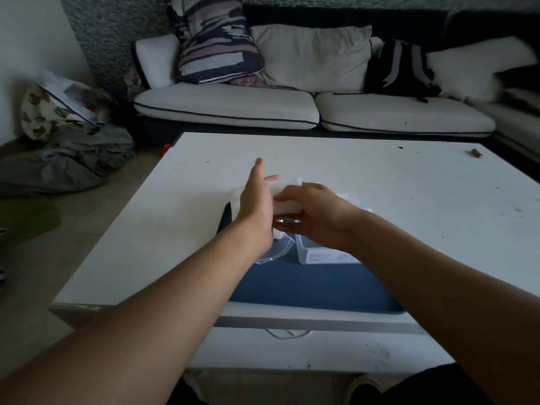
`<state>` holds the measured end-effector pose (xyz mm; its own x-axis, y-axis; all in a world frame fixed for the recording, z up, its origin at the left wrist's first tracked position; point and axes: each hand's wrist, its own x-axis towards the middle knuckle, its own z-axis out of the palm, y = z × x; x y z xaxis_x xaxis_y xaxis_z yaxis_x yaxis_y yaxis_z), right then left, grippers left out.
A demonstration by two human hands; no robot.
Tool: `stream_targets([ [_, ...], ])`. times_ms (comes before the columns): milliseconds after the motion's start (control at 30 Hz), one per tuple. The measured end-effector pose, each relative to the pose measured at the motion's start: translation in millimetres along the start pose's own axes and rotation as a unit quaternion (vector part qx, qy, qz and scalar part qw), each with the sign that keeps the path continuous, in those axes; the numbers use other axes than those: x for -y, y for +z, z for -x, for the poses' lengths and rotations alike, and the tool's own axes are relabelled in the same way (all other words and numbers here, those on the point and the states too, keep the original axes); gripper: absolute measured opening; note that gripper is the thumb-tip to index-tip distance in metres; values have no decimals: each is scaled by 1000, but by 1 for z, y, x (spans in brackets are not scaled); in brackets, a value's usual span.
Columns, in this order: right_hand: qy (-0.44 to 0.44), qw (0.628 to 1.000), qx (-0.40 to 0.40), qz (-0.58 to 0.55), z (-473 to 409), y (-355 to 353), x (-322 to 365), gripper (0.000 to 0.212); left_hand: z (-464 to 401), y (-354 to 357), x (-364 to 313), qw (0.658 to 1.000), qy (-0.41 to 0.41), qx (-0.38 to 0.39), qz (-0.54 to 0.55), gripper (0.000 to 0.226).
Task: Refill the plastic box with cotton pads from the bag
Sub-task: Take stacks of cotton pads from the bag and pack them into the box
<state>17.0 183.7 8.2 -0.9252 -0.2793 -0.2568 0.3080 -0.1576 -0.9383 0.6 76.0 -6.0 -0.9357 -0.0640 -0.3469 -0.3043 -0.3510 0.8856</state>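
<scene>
A white stack of cotton pads (287,197) is held between both hands above the table. My left hand (257,206) lies flat against the stack's left side with straight fingers. My right hand (318,214) grips the stack from the right, fingers curled round it. Just below my right hand stands the clear plastic box (318,254) with a label on its front wall, on a blue mat (315,285). The clear plastic bag (274,249) lies crumpled under my left wrist, partly hidden.
The white coffee table (409,200) carries a small brown object (476,153) at its far right. A white sofa (228,106) with cushions and a black backpack (400,68) stands behind. Clothes and bags (64,147) lie on the floor at left.
</scene>
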Motion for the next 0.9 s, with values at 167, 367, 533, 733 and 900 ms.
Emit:
stream_targets([
  [167, -7, 991, -56, 118, -2, 2, 0, 20, 0, 14, 4, 998, 43, -34, -29, 47],
  [367, -13, 915, -212, 342, -10, -51, 18, 30, -13, 15, 15, 930, 230, 17, -285, 43],
  [533, 84, 861, -289, 410, -12, -105, 18, 40, -20, 2, 27, 784, 344, 122, -502, 33],
  [733, 90, 846, -302, 431, -20, -125, 17, 37, -15, 3, 36, 604, 291, 259, -695, 37],
  [900, 97, 810, -320, 483, -29, -130, 12, 51, -19, 5, 42, 553, 293, 263, -735, 39],
])
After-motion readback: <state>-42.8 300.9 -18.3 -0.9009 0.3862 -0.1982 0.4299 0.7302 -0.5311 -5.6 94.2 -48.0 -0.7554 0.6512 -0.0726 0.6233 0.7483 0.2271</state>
